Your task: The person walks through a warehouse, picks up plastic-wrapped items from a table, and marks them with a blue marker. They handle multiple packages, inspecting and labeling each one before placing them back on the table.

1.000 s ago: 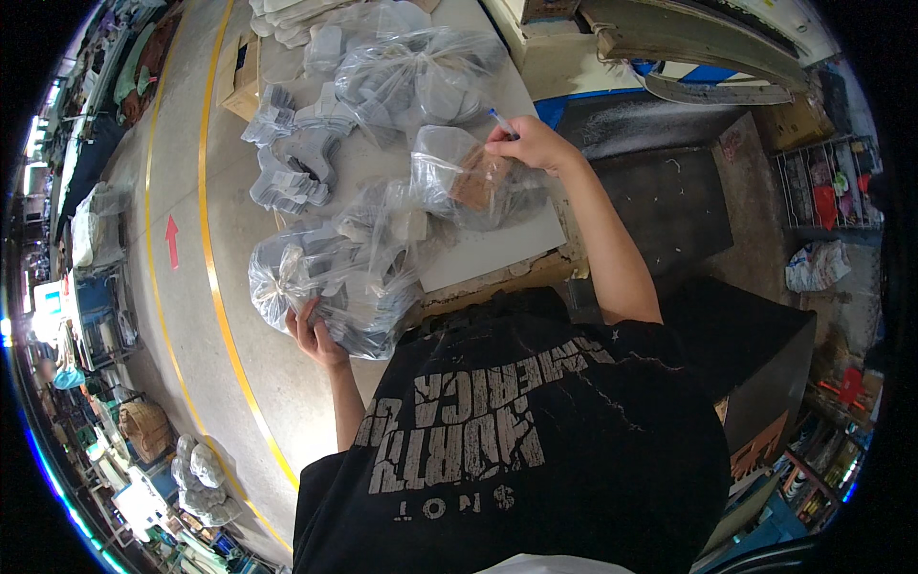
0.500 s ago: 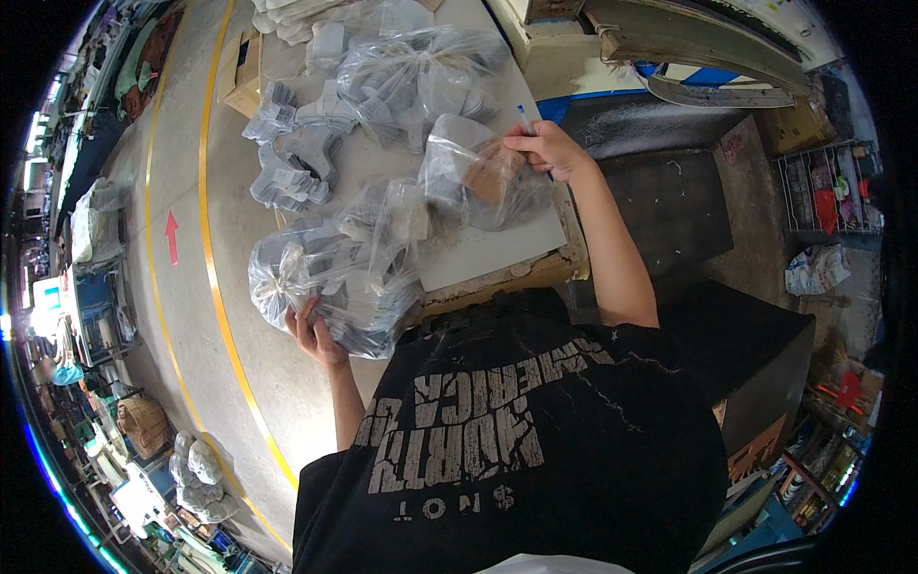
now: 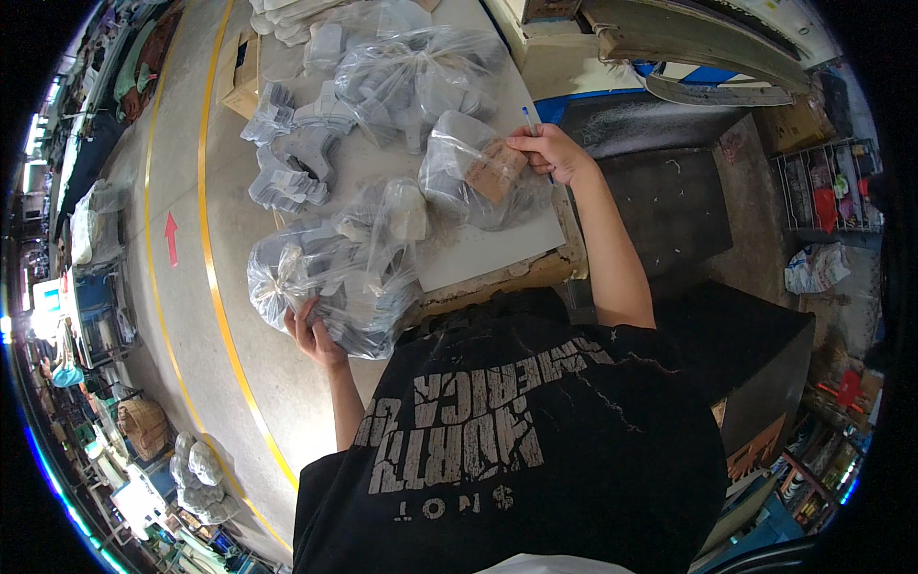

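Note:
My left hand [image 3: 316,335] curls its fingers against the near left side of a knotted clear plastic bag [image 3: 368,277] full of grey flat cut pieces. At the table's right edge my right hand [image 3: 557,153] is closed, with a blue-tipped pen [image 3: 528,120] held upright in it. Its thumb and forefinger meet at the edge of a second clear bag [image 3: 449,158] of grey pieces. Inside or on that bag is a brown cardboard piece [image 3: 498,170], just left of my fingertips; which of the two, I cannot tell.
Further back on the table [image 3: 497,253] sit a large knotted bag [image 3: 416,81] and loose stacks of grey cut pieces [image 3: 292,167]. A cardboard box [image 3: 244,81] stands past the table's left side. Yellow lines [image 3: 206,191] mark the floor there. Right of the table is a dark panel [image 3: 650,210].
My right hand has shifted very slightly, and the pen in it has tilted a little. The brown cardboard piece has moved slightly too. My left hand stays on its bag.

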Demonstrator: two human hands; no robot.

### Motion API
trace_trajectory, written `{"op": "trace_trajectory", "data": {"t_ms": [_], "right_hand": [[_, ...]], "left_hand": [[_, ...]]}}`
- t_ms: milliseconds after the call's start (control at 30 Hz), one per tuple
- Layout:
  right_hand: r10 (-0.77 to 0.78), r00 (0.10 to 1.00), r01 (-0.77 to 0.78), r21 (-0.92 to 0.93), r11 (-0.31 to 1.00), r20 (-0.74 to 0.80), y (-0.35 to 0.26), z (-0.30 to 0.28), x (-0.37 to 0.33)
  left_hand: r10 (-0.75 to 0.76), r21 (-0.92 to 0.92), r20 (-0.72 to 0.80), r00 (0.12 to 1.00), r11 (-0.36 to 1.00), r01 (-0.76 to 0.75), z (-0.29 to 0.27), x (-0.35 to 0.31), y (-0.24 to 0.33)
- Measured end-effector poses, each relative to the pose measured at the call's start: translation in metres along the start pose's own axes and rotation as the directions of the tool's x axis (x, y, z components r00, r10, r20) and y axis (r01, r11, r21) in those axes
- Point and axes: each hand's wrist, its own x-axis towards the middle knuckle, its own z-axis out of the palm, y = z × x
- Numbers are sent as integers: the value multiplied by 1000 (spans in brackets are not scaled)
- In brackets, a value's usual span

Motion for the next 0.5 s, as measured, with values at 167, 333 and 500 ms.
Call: {"op": "trace_trajectory", "data": {"t_ms": [167, 333, 500], "right_hand": [[-13, 1000, 13, -18, 1000, -9, 4, -2, 3], [-15, 1000, 15, -32, 999, 0, 6, -3, 3], [-78, 997, 73, -164, 984, -21, 15, -2, 5]], "left_hand": [[41, 72, 24, 999, 996, -43, -5, -1, -13], [3, 0, -10, 1000, 1000, -3, -1, -1, -5], [17, -4, -7, 1000, 1000, -17, 0, 1, -6]]}}
